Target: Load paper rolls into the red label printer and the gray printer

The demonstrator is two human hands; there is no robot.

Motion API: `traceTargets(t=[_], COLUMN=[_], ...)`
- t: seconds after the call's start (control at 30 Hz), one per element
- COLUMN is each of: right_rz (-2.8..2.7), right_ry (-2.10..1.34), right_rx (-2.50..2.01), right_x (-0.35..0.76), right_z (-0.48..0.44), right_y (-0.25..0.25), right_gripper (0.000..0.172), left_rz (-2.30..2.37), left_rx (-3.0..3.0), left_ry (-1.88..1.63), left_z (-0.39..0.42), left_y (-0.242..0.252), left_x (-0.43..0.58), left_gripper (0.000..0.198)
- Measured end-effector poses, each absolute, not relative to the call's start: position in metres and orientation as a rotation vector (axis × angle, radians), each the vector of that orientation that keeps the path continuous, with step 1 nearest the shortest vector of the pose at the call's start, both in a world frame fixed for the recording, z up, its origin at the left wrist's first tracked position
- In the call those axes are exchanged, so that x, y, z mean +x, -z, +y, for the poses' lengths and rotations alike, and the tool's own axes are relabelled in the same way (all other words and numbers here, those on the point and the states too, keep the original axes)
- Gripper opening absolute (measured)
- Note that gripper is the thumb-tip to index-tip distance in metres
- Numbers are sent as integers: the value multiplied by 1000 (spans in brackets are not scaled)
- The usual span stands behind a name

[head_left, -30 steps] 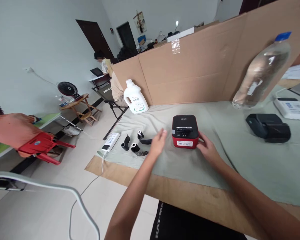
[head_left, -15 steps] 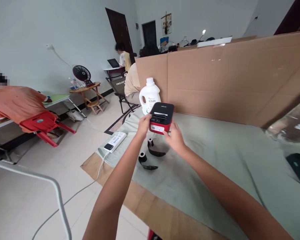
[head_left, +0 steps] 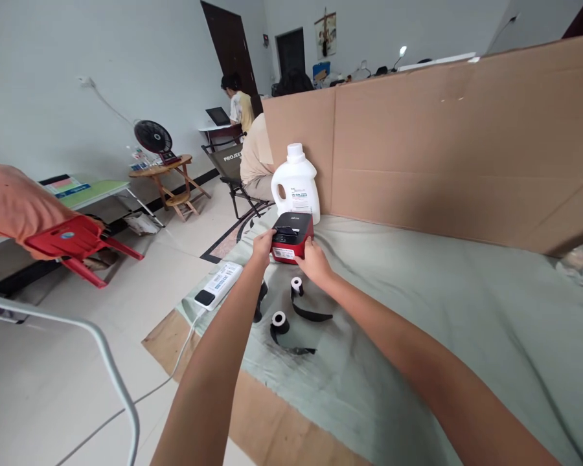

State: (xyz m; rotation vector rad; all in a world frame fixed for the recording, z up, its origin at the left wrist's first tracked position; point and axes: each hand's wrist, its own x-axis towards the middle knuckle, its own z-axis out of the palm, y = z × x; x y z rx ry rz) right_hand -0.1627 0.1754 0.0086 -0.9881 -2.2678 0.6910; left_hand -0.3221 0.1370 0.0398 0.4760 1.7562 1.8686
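A small red and black label printer (head_left: 294, 226) is gripped at both sides, low over the cloth and in front of a white detergent jug (head_left: 296, 184). My left hand (head_left: 263, 246) closes on its left side, and my right hand (head_left: 315, 257) on its right front corner. Whether its base touches the cloth I cannot tell. Nearer to me stand two small rolls with black tails of tape, one black roll (head_left: 280, 321) in front and another roll (head_left: 297, 285) behind it. A dark object (head_left: 260, 301) is partly hidden by my left forearm.
A white power strip (head_left: 219, 285) with a cable lies at the left edge of the green cloth (head_left: 447, 298). Tall cardboard (head_left: 418, 142) walls off the back. People sit beyond on the left, one on a red stool (head_left: 72, 246). A grey metal tube (head_left: 102, 349) crosses the lower left.
Both hands have brought the printer down and slightly left, closer to the cloth. It is now tipped less towards me. The view has shifted a little, and the dark object beside my left forearm has appeared.
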Motion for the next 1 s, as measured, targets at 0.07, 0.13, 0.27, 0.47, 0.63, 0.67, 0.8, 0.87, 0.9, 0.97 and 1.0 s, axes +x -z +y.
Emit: traceTargets(t=[0.07, 0.13, 0.27, 0.47, 0.63, 0.67, 0.8, 0.87, 0.9, 0.97, 1.0], right_rz=[-2327, -2355, -2260, -2030, -1718, -1655, -1504, -1488, -1486, -1473, -1455], right_ry=[-668, -675, -710, -373, 124, 181, 156, 29, -29, -92, -97], right_rx=[-1018, -1010, -931, -1046, -1467, -1562, -1884, -2005, -2051, -2126, -2158], right_x=[-158, -148, -88, 154, 364, 390, 432, 426, 419, 405, 397], right_z=[175, 173, 162, 126, 84, 81, 98, 114, 122, 135, 139], right_y=[-15, -21, -22, 1, -6, -8, -13, -16, -18, -25, -29], right_gripper=[76, 73, 64, 31, 30, 35, 70, 87, 93, 98, 99], left_rz=[1799, 1846, 1931, 2124, 1901, 1777, 1659, 1677, 1684, 1689, 1689], left_rx=[406, 356, 342, 849, 1817, 2058, 2477, 2512, 2511, 2497, 2488], left_ry=[-1858, -1850, -1854, -2166, -1583, -1343, -670, -468, -409, -359, -350], left_z=[138, 138, 133, 62, -39, -53, -72, -72, -71, -71, -71], left_y=[-38, -40, -55, -76, -33, -19, 22, 26, 25, 19, 17], left_x=[-318, -313, -303, -233, -120, -97, -28, -15, -12, -12, -13], left_gripper=[21, 23, 28, 49, 28, 27, 44, 51, 51, 51, 50])
